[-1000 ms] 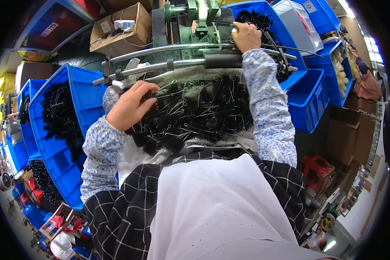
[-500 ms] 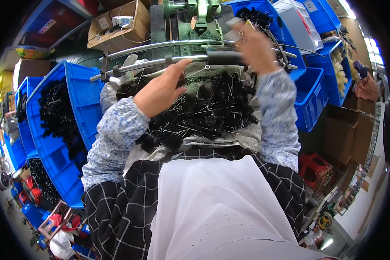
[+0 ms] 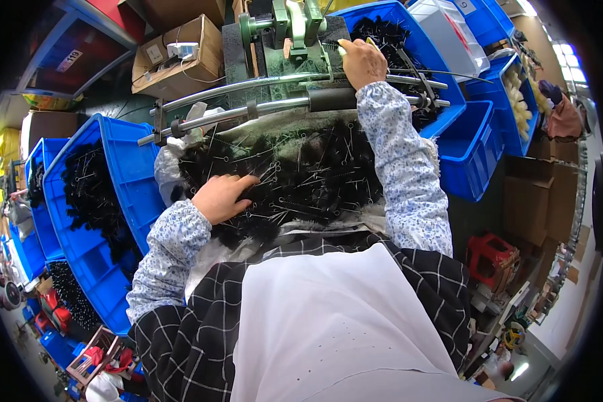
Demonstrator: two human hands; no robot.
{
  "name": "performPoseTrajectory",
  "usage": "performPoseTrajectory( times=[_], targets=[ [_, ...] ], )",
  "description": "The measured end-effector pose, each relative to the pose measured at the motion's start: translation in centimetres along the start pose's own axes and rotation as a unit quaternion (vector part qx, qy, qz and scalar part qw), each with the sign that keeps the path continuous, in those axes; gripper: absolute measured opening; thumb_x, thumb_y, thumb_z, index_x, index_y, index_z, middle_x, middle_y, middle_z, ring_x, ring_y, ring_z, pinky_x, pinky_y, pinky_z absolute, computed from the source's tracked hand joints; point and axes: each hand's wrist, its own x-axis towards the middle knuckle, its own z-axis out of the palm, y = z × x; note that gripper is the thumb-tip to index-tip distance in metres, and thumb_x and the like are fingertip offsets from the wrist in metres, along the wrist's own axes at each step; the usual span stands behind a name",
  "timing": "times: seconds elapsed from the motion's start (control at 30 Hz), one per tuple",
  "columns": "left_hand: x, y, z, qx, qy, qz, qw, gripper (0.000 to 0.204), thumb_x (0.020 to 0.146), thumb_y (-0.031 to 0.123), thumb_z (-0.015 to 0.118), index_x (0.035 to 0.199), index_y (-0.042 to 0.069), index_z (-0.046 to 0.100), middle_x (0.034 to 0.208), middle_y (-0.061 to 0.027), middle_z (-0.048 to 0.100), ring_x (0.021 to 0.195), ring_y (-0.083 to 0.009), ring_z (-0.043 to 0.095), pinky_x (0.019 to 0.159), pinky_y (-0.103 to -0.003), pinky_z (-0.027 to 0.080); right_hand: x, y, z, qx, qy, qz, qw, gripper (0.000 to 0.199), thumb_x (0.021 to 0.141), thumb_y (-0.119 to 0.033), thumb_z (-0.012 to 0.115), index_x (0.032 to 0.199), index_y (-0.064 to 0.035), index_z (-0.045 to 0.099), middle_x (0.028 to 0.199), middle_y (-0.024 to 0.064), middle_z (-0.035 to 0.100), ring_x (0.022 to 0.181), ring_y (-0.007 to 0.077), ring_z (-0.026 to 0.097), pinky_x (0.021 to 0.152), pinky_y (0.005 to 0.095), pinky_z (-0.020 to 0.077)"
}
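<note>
Just left of the right grip, against its fingertips, a small black brush is lying, its long axis pointing roughly sideways toward the green machine. This grip is clenching and seems to be grasping the brush, although the fingers are hiding the held end. It is the nearer of the two to the machine.

Nearer to the body and to the left, the left grip is resting released, with thumb and forefinger standing apart, at the left part of the pile of black wire brushes. Those brushes are lying in many directions and crossing one another.

Between the left grip and the machine, two metal rails are standing in the way; they are passing below the right wrist. Beyond the left grip, a long blue bin is holding more black brushes. Right of the right grip, another blue bin is standing near.
</note>
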Motion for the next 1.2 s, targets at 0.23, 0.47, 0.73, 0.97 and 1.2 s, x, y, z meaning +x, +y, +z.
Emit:
performPoseTrajectory(
  times=[0.23,0.47,0.73,0.97,1.2],
  targets=[
    [-0.1,0.1,-0.8,-0.043,0.066,-0.020,0.997,0.034,0.080,0.010,0.057,0.113,0.009,0.051,0.095,-0.0169,0.056,0.088,-0.0335,0.057,0.076,-0.040,0.046,0.7,0.7,1.9,0.024,-0.014,-0.007,1.000,0.024,0.081,-0.020,0.056,0.103,-0.0189,0.066,0.083,0.0068,0.063,0.082,0.0250,0.061,0.079,0.0374,0.0463],
    [-0.3,1.3,-3.5,-0.096,0.181,0.023,0.979,0.030,0.082,0.001,0.050,0.112,0.003,0.050,0.106,-0.0170,0.048,0.098,-0.0335,0.052,0.084,-0.035,0.044,1.7,1.7,3.6,0.023,0.000,-0.044,0.999,0.023,0.080,-0.020,0.057,0.101,-0.0223,0.067,0.094,0.0018,0.060,0.089,0.0209,0.055,0.084,0.0366,0.0424],
    [-0.7,1.4,-5.5,-0.137,0.228,0.039,0.963,0.028,0.081,-0.002,0.048,0.109,0.002,0.053,0.103,-0.0127,0.044,0.077,-0.0241,0.053,0.073,-0.031,0.045,-0.2,2.0,1.4,0.008,-0.023,0.055,0.998,0.035,0.076,-0.029,0.061,0.107,-0.0122,0.060,0.099,0.0075,0.061,0.096,0.0261,0.054,0.082,0.0409,0.0407],
    [-0.1,2.0,-5.9,-0.162,0.237,0.054,0.956,0.032,0.083,0.002,0.051,0.116,0.004,0.049,0.107,-0.0133,0.046,0.081,-0.0247,0.056,0.075,-0.031,0.046,0.0,-1.6,2.9,0.022,0.073,-0.008,0.997,0.016,0.074,-0.021,0.058,0.084,-0.0100,0.062,0.084,0.0052,0.064,0.089,0.0248,0.057,0.075,0.0415,0.0418],
    [0.4,2.1,-5.8,-0.121,0.240,0.069,0.961,0.032,0.085,0.001,0.051,0.117,0.004,0.049,0.110,-0.0132,0.046,0.097,-0.0257,0.051,0.078,-0.030,0.046,0.5,-5.9,2.4,0.006,0.035,-0.009,0.999,0.021,0.076,-0.024,0.056,0.090,-0.0103,0.063,0.087,0.0059,0.064,0.090,0.0251,0.057,0.075,0.0425,0.0401]
  ],
)
